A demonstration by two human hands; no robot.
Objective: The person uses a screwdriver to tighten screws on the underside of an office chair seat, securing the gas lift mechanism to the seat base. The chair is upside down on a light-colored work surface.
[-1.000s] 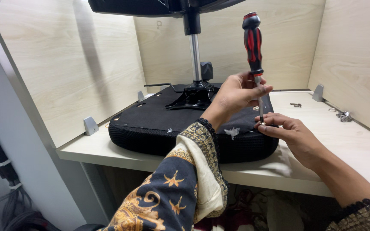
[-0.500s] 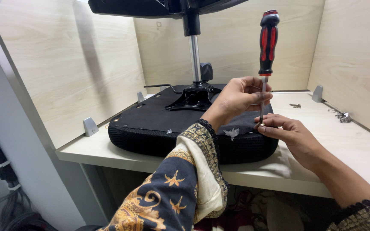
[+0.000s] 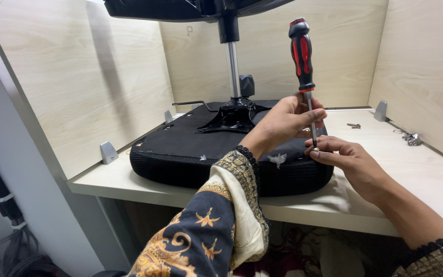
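The left hand (image 3: 283, 120) is pinching the thin, slippery shank of the stiff, top-heavy screwdriver (image 3: 303, 66) while right hand (image 3: 347, 159) fingertips are pinching its tip at the seat's (image 3: 190, 149) near-right edge.

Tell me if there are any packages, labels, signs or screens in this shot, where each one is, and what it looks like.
None in view: no package, label, sign or screen shows.
What is there instead: an upturned black chair seat on a pale wooden desk, and a red-and-black screwdriver steadied by the left hand and right hand.
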